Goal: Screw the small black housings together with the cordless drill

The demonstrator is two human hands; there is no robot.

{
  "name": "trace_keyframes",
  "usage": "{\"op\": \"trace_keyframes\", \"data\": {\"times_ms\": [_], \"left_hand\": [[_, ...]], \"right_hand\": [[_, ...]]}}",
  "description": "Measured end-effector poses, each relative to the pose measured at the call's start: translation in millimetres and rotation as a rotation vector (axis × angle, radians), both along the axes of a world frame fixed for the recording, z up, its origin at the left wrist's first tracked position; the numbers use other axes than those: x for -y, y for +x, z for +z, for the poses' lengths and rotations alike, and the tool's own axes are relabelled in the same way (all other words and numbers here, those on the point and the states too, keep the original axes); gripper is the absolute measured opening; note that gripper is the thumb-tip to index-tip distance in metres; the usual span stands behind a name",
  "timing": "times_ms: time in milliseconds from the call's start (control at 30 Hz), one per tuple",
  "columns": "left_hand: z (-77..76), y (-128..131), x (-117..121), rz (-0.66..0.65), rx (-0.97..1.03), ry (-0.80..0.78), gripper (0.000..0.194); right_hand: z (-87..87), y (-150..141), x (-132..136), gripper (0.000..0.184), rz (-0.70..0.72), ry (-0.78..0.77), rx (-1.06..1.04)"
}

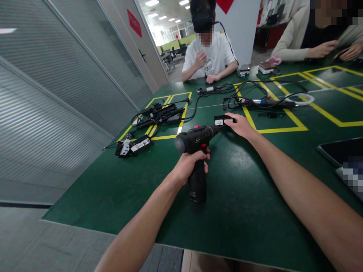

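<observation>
My left hand (195, 164) is wrapped round the grip of a black cordless drill (195, 139) with red buttons. The drill stands upright over the green table (235, 223), its chuck pointing away and to the right. Its tip reaches a small black box with a white label (219, 121); whether the bit touches it I cannot tell. My right hand (239, 124) grips that box from the right side, thumb and fingers closed on it.
Black adapters and cables (161, 115) lie at the left inside yellow tape. Nearby sit black casings with white labels (133, 146). Cabled tools (255, 102) lie beyond my right hand, a dark tablet-like device (343, 151) at the right edge. Two people sit across the table.
</observation>
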State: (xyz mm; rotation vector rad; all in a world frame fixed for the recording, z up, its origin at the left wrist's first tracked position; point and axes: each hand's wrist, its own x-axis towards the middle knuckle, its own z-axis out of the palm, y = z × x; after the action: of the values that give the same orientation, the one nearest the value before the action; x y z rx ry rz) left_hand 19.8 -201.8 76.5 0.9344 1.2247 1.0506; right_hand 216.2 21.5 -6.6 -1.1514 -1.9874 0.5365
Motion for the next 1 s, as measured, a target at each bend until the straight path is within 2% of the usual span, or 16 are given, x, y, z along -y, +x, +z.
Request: {"op": "trace_keyframes", "data": {"times_ms": [1000], "left_hand": [[-5.3,-3.5,-1.1,-0.007,0.048,-0.007,0.023]], "right_hand": [[2.0,-1.4,2.4,0.049,-0.016,-0.005,0.025]]}}
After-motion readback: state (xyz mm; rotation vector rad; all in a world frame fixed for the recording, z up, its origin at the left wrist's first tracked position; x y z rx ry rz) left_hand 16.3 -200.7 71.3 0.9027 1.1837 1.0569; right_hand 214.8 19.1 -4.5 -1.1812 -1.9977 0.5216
